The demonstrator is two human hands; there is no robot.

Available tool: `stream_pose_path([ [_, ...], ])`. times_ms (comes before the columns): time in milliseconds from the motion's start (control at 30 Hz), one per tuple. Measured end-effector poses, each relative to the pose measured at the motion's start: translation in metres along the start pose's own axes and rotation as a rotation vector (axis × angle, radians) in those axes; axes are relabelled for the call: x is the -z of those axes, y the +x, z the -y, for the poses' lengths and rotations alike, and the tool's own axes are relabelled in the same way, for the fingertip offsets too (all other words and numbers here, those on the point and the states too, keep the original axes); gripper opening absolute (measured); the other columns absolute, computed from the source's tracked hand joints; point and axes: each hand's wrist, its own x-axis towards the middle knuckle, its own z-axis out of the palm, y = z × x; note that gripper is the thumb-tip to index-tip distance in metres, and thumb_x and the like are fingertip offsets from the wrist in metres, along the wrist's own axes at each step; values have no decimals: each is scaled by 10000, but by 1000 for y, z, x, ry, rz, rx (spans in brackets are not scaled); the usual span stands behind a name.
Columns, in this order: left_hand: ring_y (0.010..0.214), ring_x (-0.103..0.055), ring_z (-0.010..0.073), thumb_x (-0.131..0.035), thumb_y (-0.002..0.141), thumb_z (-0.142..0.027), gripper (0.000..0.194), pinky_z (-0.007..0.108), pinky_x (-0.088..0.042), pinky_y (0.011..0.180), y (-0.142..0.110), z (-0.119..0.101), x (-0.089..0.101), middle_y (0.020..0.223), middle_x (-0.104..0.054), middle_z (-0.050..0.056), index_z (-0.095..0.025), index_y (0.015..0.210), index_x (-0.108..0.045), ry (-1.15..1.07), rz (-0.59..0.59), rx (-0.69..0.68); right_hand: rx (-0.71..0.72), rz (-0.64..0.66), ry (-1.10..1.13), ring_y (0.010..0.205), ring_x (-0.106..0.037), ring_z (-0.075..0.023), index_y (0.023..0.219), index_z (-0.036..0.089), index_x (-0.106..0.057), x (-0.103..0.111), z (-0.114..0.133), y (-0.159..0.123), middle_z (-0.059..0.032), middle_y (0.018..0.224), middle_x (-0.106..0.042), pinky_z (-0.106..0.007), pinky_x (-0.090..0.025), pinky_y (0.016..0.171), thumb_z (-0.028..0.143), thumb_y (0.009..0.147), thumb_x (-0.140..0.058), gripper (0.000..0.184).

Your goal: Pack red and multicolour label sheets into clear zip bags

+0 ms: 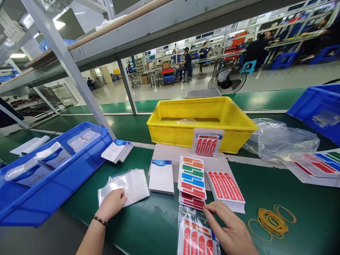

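My left hand (113, 203) lies with curled fingers on a stack of clear plastic bags (136, 187), gripping at its near edge. My right hand (230, 226) has thumb and forefinger drawn together beside the lower edge of the coloured label sheets (191, 177); what is pinched there, if anything, is too small to tell. Below those sheets, a filled clear bag (198, 237) with red and orange labels lies partly beside the right hand. Between the hands stands a pile of white booklets (161, 177) with a blue top band. A stack of red label sheets (225, 189) sits to the right.
Behind is a yellow bin (172, 133) with a bagged label set (207, 143) leaning on it. A blue bin (66, 191) stands left, another blue bin (316, 106) right. Rubber bands (272, 223), crumpled plastic (284, 140) and more label sheets (318, 168) lie right. A shelf post (71, 71) rises left.
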Motion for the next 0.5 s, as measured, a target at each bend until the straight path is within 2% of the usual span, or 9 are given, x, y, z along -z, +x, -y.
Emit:
stream_pose_path([
  [67,570,-497,165,-439,749,-198,200,236,-259,515,-6,-6,2,570,-544,-1,-198,549,-441,-18,-11,-14,8,14,33,635,-578,-183,757,213,-560,-2,4,1,-53,699,-600,-266,-470,556,259,854,-490,128],
  [167,572,-493,157,-375,809,-242,244,235,-283,528,-24,-29,1,583,-538,-4,-198,580,-448,-70,-29,-72,49,128,96,620,-565,-166,731,201,-569,-6,12,1,-50,677,-583,-256,-457,549,240,881,-436,204],
  [267,547,-484,150,-390,820,-291,285,238,-280,517,-46,-64,-12,557,-527,-9,-199,563,-473,-207,-2,-248,104,298,128,632,-570,-164,705,195,-610,-12,20,-1,-61,689,-591,-264,-453,569,297,909,-357,340],
  [333,518,-465,145,-422,800,-275,278,248,-259,506,-57,-87,-27,541,-528,-3,-199,542,-489,-234,36,-358,76,379,125,678,-595,-182,835,196,-645,-18,24,-5,-70,751,-634,-282,-466,618,381,896,-377,332],
  [400,501,-450,143,-445,776,-238,255,255,-245,501,-63,-108,-43,531,-533,3,-199,530,-499,-243,93,-437,-19,435,108,674,-617,-187,1092,189,-585,-25,24,-10,-59,776,-667,-284,-479,635,405,869,-427,349],
  [500,500,-445,140,-470,761,-233,234,250,-258,505,-61,-129,-58,534,-541,2,-197,532,-503,-313,175,-480,-93,420,2,663,-640,-196,1293,164,-421,-34,18,-19,-67,777,-687,-286,-495,623,273,876,-376,433],
])
